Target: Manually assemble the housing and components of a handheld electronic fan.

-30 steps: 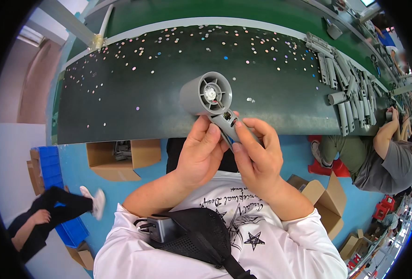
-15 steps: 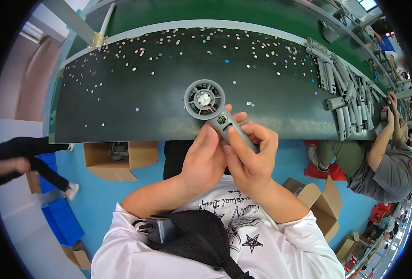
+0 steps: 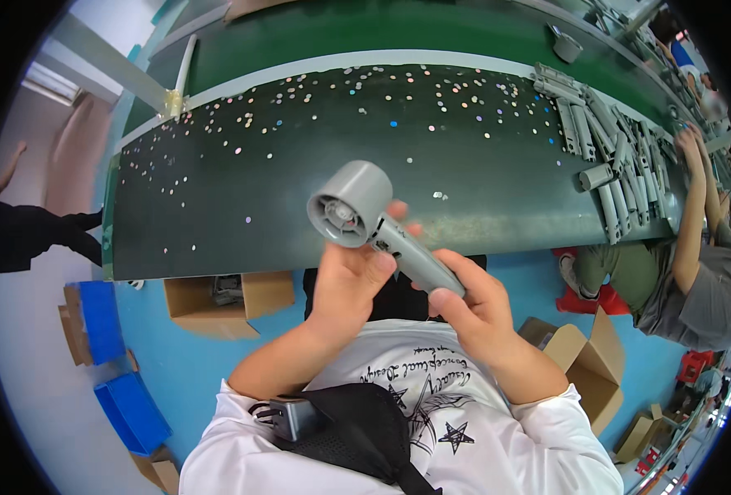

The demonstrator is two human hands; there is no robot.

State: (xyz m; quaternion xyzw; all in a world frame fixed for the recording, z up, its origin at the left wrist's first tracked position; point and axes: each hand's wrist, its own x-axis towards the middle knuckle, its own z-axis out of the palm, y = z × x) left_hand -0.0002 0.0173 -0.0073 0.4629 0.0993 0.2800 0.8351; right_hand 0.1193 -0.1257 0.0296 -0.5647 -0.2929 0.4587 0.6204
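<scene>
Between my two hands is a grey handheld fan [image 3: 361, 194], held over the near edge of the dark table. Its round head points up and to the left, tilted so the outer side wall and part of the hub inside show. My left hand [image 3: 351, 276] grips the handle just below the head, thumb on top and some fingertips showing behind it. The lower end of the handle is pinched by my right hand [image 3: 473, 297], with thumb and fingers closed round it. Small dark openings show along the handle's side.
Small pale, pink and blue dots [image 3: 393, 124] are scattered over the dark table [image 3: 258, 214]. Grey fan handles [image 3: 621, 165] are heaped at its right end, near a seated person [image 3: 687, 280]. Cardboard boxes [image 3: 268, 297] stand on the blue floor; blue bins [image 3: 132, 412] are at left.
The fan has been turned, so its side wall shows instead of the open face. My right hand has shifted slightly down the handle. A person at far left has moved.
</scene>
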